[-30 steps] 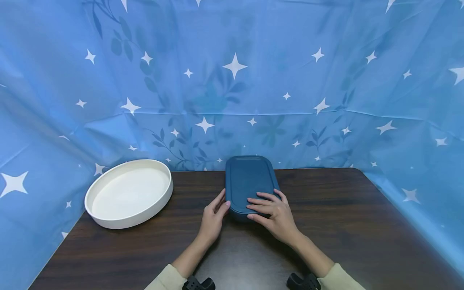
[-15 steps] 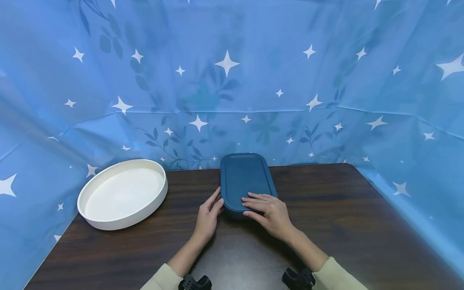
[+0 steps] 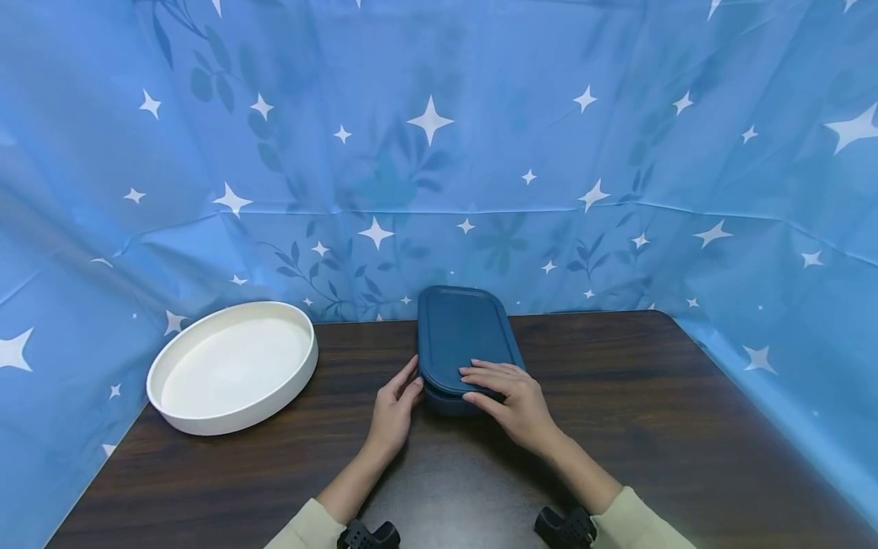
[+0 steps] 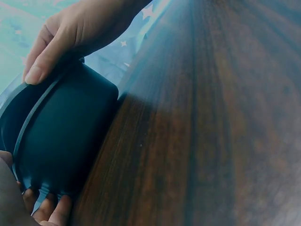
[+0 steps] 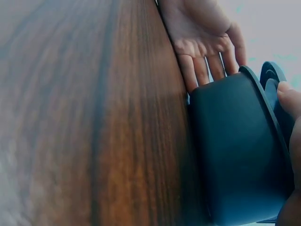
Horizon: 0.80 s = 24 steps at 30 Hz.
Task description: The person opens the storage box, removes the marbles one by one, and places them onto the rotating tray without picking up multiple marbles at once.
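Observation:
A dark blue rectangular food container (image 3: 449, 404) sits near the back edge of the dark wooden table, its blue lid (image 3: 469, 328) raised along the near side. My right hand (image 3: 521, 408) pinches the lid's near right part, thumb under the edge and fingers spread over the top. In the left wrist view a gap shows between the lid (image 4: 8, 113) and the container's rim (image 4: 35, 110). My left hand (image 3: 392, 415) rests against the container's left side with fairly straight fingers, its thumb by the near left corner. The container's inside is hidden.
To the left, a round white tray (image 3: 236, 366) with a low wall stands on the table (image 3: 357, 465). A blue curtain (image 3: 439, 175) with white stars hangs right behind the table's back edge and along both sides.
The near edge of the lid has risen off the container, with my right thumb now beneath it. My left hand has stayed at the container's side; the view has shifted slightly.

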{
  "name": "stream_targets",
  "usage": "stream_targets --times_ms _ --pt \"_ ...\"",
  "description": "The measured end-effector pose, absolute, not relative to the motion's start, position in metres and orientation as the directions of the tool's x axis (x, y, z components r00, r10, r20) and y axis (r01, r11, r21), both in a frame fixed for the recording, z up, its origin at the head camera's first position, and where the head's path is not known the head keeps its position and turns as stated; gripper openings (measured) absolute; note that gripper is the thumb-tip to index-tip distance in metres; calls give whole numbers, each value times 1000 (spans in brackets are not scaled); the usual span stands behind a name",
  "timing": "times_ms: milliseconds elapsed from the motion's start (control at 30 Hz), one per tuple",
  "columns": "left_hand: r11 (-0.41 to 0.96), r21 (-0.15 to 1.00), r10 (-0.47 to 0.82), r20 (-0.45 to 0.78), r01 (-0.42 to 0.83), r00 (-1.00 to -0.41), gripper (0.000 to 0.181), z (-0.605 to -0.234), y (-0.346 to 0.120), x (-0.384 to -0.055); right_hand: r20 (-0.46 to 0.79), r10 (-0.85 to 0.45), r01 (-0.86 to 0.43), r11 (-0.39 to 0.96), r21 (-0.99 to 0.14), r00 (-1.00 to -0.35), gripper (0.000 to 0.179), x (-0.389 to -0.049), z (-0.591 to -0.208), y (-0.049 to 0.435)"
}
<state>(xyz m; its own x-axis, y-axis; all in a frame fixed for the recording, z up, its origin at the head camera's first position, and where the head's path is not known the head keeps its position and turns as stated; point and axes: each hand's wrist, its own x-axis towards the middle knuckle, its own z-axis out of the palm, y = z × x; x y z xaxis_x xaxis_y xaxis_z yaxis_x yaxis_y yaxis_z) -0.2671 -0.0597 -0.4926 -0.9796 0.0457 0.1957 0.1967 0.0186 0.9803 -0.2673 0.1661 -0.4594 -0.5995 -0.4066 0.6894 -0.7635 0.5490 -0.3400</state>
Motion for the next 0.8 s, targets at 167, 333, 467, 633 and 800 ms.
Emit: stream_targets --times_ms 167,333,467,633,800 --pt "56 977 61 202 205 -977 50 -494 -60 -267 747 -331 -783 486 -389 -576 36 -265 -456 167" --pt "54 977 62 203 207 -977 50 -494 -60 -267 847 -186 -830 387 -402 -497 36 -264 -449 169" --pt "43 977 54 205 207 -977 50 -493 -59 -268 906 -28 -842 382 -381 -423 32 -265 -445 173" --pt "45 978 41 202 203 -979 50 -493 -59 -268 873 143 -782 394 -482 -466 30 -267 -444 179" --pt "46 979 43 199 201 -979 50 -494 -59 -267 812 257 -728 359 -584 -525 27 -268 -448 184"
